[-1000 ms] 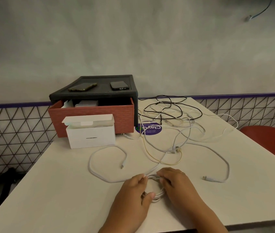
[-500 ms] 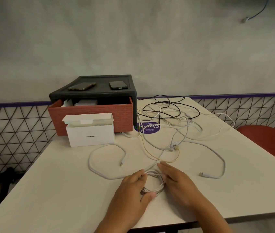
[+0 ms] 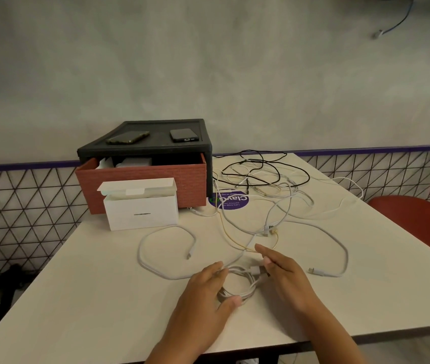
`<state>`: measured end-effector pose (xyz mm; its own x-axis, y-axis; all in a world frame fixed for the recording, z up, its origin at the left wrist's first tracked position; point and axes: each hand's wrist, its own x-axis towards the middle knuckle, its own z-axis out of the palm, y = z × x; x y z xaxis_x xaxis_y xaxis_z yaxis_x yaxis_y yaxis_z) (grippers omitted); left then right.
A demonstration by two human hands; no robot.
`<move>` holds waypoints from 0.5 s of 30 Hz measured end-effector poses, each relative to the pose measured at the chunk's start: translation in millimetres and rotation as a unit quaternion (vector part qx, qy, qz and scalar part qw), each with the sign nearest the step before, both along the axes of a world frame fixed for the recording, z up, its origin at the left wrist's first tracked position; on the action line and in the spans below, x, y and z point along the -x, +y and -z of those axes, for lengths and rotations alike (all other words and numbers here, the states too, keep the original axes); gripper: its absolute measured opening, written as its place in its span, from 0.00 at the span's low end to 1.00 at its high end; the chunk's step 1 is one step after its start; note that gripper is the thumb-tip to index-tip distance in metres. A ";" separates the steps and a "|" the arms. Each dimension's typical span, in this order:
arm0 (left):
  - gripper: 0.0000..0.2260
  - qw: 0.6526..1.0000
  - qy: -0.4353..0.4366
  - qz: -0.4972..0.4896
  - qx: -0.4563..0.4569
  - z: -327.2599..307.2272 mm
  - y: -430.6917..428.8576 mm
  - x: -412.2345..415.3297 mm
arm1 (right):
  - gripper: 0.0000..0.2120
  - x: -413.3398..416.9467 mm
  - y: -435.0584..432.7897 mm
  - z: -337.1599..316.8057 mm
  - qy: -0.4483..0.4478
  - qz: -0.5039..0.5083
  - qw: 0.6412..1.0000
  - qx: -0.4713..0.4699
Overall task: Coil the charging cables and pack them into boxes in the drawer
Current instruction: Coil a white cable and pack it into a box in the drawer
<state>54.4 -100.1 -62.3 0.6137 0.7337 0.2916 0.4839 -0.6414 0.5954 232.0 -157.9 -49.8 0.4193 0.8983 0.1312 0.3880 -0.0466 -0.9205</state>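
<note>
The right hand [image 3: 284, 274] has shifted off the coiled white cable [image 3: 237, 291], fingers [image 3: 264, 253] straight beside it; the left hand [image 3: 206, 292] pinches it.

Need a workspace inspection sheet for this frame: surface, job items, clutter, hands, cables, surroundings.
Surface: white table, purple sticker beside the drawer.
Job's things: white coil near the front edge; white box, lid open, before the pulled-out drawer, white items inside.
Clutter: one phone and a second phone on the black cabinet.
Hands: left hand grips the coil; right hand at its plug end, pinch unclear.
Cables: black, white and yellow tangle behind; white loop left of the coil.
Surroundings: red chair at the right; blue cable on the wall; mesh panel behind.
</note>
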 end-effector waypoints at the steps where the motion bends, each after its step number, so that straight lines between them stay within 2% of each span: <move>1: 0.26 1.000 -0.004 -0.002 0.003 0.2 0.3 0.3 | 0.16 -0.4 -0.1 -0.1 0.015 0.005 1.000 -0.002; 9: 0.22 0.996 -0.081 -0.016 0.038 -3.8 12.1 10.4 | 0.15 -1.4 3.2 -11.2 0.094 0.020 0.995 -0.025; 12: 0.22 0.989 -0.136 -0.035 0.047 -11.6 30.6 22.1 | 0.14 -0.1 15.4 -22.4 0.061 0.027 0.997 -0.045; 15: 0.16 0.975 -0.201 -0.082 0.054 -21.7 56.3 35.7 | 0.14 5.0 34.2 -39.0 0.024 0.005 0.998 -0.049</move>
<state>18.7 -43.7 -40.6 0.3368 0.8524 0.4000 0.2884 -0.4978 0.8179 227.0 -123.7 -10.7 0.4361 0.8778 0.1982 0.3424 0.0419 -0.9386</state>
